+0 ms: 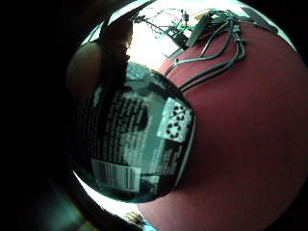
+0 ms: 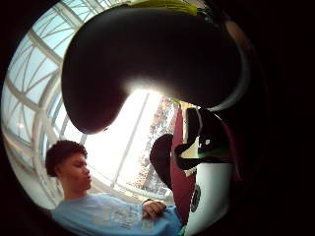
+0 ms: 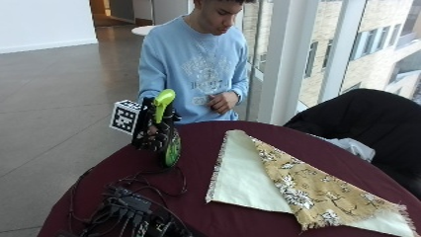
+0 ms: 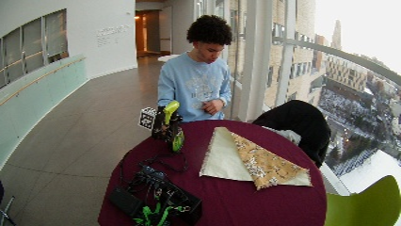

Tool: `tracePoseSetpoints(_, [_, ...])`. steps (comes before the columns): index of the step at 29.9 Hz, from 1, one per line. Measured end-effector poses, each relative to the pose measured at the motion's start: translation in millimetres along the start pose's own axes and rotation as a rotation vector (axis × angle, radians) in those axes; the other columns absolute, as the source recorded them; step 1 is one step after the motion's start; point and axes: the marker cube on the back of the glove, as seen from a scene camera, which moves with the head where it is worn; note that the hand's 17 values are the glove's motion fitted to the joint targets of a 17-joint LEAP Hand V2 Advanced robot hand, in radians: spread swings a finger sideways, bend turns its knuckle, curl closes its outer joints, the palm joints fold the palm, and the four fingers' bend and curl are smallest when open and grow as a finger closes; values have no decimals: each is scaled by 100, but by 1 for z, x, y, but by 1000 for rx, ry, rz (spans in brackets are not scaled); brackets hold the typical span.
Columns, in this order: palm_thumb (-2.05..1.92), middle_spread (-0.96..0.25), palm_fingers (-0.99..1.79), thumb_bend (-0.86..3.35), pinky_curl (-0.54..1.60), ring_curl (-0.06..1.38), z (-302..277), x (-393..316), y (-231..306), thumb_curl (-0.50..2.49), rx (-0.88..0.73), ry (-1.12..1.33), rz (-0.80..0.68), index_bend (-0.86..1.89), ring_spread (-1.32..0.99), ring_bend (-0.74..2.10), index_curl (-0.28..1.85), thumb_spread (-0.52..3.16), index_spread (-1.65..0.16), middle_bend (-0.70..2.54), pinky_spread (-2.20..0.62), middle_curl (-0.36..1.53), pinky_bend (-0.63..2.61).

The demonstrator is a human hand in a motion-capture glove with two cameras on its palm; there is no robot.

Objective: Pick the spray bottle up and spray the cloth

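The spray bottle (image 3: 168, 140) has a lime green head and a dark body with a green label. It stands upright near the table's edge by the person. My gloved right hand (image 3: 152, 133) grips its neck and body, fingers curled round it. In the little finger side palm view the bottle's dark label with a barcode (image 1: 132, 144) fills much of the picture. The bottle's dark trigger head (image 2: 147, 64) looms in the thumb side palm view. The cloth (image 3: 289, 182), cream with a folded yellow floral side, lies flat to the right of the bottle, apart from it.
The round table wears a maroon cover (image 3: 217, 217). A heap of black cables and boxes (image 3: 131, 212) lies at the near left edge. A dark coat (image 3: 368, 118) hangs over a chair at the far right. The person's bare hand (image 3: 222, 102) is held at the chest.
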Motion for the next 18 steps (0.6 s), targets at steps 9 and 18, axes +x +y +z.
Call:
tracePoseSetpoints(9, [94, -6, 81, 3, 28, 34, 3, -2, -5, 46, -26, 2, -25, 28, 0, 35, 32, 107, -28, 32, 23, 42, 10])
tracePoseSetpoints(18, [94, -10, 101, -2, 24, 37, 4, -14, -19, 50, -146, 82, -128, 19, -3, 45, 35, 99, -24, 39, 24, 46, 13])
